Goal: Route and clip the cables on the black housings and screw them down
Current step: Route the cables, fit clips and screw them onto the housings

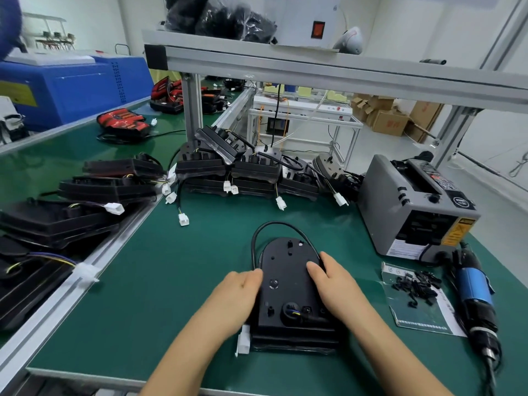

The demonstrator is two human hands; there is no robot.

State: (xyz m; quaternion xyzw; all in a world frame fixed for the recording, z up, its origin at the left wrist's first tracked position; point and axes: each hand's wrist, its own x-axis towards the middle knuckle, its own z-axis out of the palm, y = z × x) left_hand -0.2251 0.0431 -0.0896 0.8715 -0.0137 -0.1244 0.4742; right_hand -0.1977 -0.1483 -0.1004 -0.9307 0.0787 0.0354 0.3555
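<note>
Looking down from the head camera, both hands are on one black housing [288,284] that lies flat on the green counter [177,281], close to the near edge. The left hand [237,298] presses against the housing's left side, fingers curled over the rim in a closed grip on the edge. The right hand [334,284] lies on the right side, thumb on top of the flat face and the other fingers wrapped down around the edge, so that grip is closed on the housing too. A black cable [274,224] loops out from the housing's far rounded end and arcs back down both sides. A white connector [244,340] sits at the near left corner, touching the housing; whether the left hand also pinches its lead I cannot tell. More black housings [228,170] are heaped at the back of the counter, white plugs dangling toward us, and another stack [57,221] fills the left side. To the right sits a grey tape dispenser [411,207], and nearer, a sheet carrying a scatter of small black clips [417,285]. Just right of those lies a blue electric screwdriver [477,298], tip pointing to the near edge, well apart from both hands.
</note>
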